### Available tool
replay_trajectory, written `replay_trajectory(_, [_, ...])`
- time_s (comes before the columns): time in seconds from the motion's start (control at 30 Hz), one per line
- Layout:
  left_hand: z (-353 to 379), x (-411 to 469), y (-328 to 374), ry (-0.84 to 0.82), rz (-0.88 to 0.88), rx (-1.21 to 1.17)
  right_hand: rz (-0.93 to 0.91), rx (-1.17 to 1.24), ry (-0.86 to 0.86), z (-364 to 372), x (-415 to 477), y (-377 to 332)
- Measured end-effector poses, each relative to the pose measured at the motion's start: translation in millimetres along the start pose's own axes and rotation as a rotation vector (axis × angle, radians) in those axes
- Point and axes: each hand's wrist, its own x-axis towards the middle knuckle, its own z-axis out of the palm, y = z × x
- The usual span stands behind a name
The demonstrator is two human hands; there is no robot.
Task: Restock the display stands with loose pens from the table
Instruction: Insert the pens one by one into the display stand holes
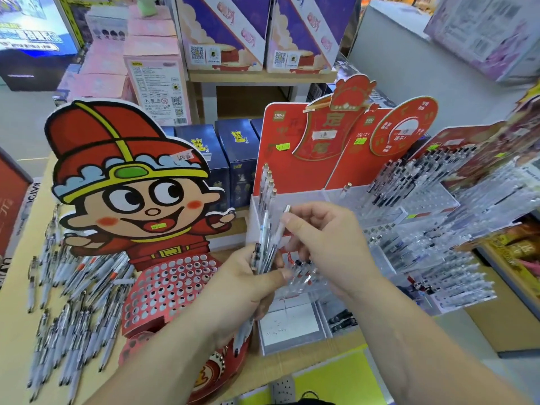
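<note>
**Restocking: Early Stage**

Head view: the left hand [248,287] grips a bundle of white-barrelled pens [264,252]. The right hand [324,238] pinches one white silver-tipped pen [283,225] at 12 o'clock. The clear acrylic red-backed stand [304,198] holds few pens. Many loose white pens [73,302] lie at 9 o'clock, unstocked.

Loose pens [73,317] are lying spread over the left part of the table [13,325], left of and partly in front of a perforated stand [169,287]. Just right of it a tiered stand [292,171] is standing, with a few upright pens [268,185] sitting in its back-left compartment. More stands [438,229] are crowding to its right. In front of the tiered stand, the left hand [248,282] is holding a bundle of pens [264,249]. Just right of it, the right hand [327,238] is pinching a single pen [282,226], seemingly touching the bundle. Boxes [239,159] are standing behind the stands, and a shelf [257,76] is carrying cartons [222,33] further back.
</note>
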Motion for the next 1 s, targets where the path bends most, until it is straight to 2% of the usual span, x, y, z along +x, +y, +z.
replay_trajectory(0.1, [13, 3, -2, -0.031, -0.019, -0.052, 0.115, 0.081, 0.031, -17, -5, 6])
replay_trajectory(0.23, [38, 11, -8, -0.082, -0.13, -0.228, 0.213, 0.239, 0.09, -52, -15, 16])
replay_trajectory(0.4, [79, 25, -22, -0.118, -0.287, -0.397, 0.223, 0.44, 0.144, -117, -31, 28])
replay_trajectory(0.57, [153, 39, -42, -0.045, -0.277, -0.35, 0.147, 0.481, 0.18, -201, -50, 49])
replay_trajectory(0.8, [306, 70, -91, 0.036, -0.291, -0.19, 0.074, 0.466, 0.215, -371, -81, 104])
replay_trajectory(1.0, [402, 102, -104, 0.115, -0.272, -0.239, 0.088, 0.419, 0.264, -482, -96, 129])
